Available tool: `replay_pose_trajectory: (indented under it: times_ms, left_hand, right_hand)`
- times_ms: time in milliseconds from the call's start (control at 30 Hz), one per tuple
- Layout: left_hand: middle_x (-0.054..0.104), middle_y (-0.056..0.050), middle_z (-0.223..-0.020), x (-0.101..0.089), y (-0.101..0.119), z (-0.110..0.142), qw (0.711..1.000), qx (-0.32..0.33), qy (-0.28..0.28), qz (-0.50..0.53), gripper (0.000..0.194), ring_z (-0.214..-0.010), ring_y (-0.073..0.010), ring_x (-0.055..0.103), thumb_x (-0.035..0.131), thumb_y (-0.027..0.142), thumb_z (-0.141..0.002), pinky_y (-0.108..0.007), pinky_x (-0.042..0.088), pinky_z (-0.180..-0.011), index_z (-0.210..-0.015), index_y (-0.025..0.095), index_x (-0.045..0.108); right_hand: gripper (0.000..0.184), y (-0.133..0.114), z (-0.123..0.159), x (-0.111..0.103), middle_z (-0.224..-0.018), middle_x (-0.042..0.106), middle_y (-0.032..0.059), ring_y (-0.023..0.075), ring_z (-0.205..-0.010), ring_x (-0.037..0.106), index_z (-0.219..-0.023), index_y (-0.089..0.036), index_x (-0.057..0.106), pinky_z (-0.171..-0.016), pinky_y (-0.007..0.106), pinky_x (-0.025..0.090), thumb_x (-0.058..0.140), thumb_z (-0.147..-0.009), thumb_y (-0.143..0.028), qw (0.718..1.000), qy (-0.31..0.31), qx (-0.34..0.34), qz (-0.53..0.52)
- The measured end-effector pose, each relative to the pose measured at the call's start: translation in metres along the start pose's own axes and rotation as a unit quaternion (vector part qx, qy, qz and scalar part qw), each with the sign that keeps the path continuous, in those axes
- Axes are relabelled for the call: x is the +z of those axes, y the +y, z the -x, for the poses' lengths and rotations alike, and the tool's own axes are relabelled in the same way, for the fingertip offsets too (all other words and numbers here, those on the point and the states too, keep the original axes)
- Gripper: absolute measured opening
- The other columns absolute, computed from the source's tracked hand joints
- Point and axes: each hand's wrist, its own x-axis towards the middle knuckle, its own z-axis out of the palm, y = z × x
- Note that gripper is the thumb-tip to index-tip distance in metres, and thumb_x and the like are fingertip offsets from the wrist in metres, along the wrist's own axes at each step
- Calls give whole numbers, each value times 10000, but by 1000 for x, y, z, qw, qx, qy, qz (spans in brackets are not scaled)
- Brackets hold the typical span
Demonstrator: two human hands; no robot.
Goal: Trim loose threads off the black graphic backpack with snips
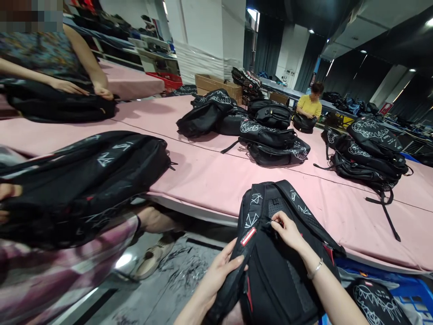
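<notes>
A black backpack (pixel 274 280) leans against the table edge with its back panel and straps toward me. White scribbled marks and a red-and-white label (pixel 248 236) show on its left shoulder strap (pixel 253 211). My left hand (pixel 221 268) is closed around that strap just below the label, thumb on top. At the upper back panel, my right hand (pixel 287 229) has thumb and finger pinched together beside a dark, ragged bit of material (pixel 269 227). What lies between those fingertips is too small to make out.
A pink-covered table (pixel 203 176) runs across, bearing piles of black backpacks (pixel 250 126) (pixel 368 153). A blue crate (pixel 412 289) holding another bag stands at lower right. Co-workers handle bags at left (pixel 61 101), lower left (pixel 111 180) and the far end (pixel 308 107).
</notes>
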Motion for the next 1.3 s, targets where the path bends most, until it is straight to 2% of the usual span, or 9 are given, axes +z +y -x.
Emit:
replay_pose_trajectory:
  times_ms: [67,133,233,567,800,900,1000,1167,1300]
  left_hand:
    - [603,-32,-871,-8,2,2,1000,1,-17,-14,739,-593,-113,535,757,299,-642,-206,449,-514,-1281,187,404]
    - [588,-21,-810,-14,4,3,999,10,-30,-19,725,-584,-118,520,746,316,-653,-209,440,-496,-1283,181,411]
    - [586,-17,-784,-16,4,5,999,16,-40,-13,690,-583,-120,509,731,326,-667,-232,459,-539,-1277,202,435]
    - [583,-37,-946,-21,3,1,997,38,-56,-21,616,-610,-106,501,719,317,-683,-238,460,-592,-1248,236,487]
    - [574,-31,-931,-24,4,-3,997,47,-62,-28,633,-628,-113,488,726,336,-670,-245,454,-616,-1248,229,492]
    - [579,-29,-865,-22,7,-2,996,50,-59,-51,658,-623,-127,482,717,368,-670,-241,440,-583,-1265,218,479]
    - [575,-27,-823,-21,9,0,995,50,-59,-69,675,-629,-139,482,701,397,-684,-239,435,-567,-1286,216,455]
    - [584,-39,-885,-19,9,0,992,54,-75,-88,643,-632,-146,498,684,391,-705,-233,434,-529,-1285,236,456]
    - [621,-58,-828,-17,10,0,989,78,-42,-116,633,-704,-215,556,686,407,-685,-300,485,-593,-1257,210,501]
  right_hand:
    - [87,-2,-9,-3,-755,572,-29,131,-682,512,-813,-196,551,-640,236,376,540,-790,-279,997,-71,-32,-4]
    - [53,-3,-19,-4,-733,584,-30,125,-659,508,-763,-186,560,-618,228,368,569,-767,-238,992,-116,-48,7]
    - [52,-4,-31,-4,-721,591,-32,126,-656,512,-740,-181,564,-610,226,362,592,-759,-220,989,-136,-62,24]
    - [50,-21,-54,-4,-779,625,-29,134,-717,560,-781,-186,595,-657,225,390,639,-760,-198,961,-234,-139,40]
    - [56,-20,-62,-6,-784,621,-25,134,-735,561,-773,-177,589,-672,223,402,640,-761,-196,959,-249,-129,30]
    - [64,-18,-64,-9,-802,621,-15,142,-744,564,-791,-175,593,-679,232,413,638,-757,-204,957,-262,-123,8]
    - [67,-19,-66,-10,-785,615,-19,140,-721,559,-802,-179,599,-669,232,416,640,-750,-196,951,-279,-135,7]
    - [61,-29,-66,-5,-778,623,-22,137,-697,558,-794,-185,608,-639,221,415,647,-757,-214,943,-289,-161,33]
    - [64,-42,-62,-2,-762,631,-23,139,-680,561,-777,-188,613,-623,220,409,663,-750,-216,937,-293,-184,55]
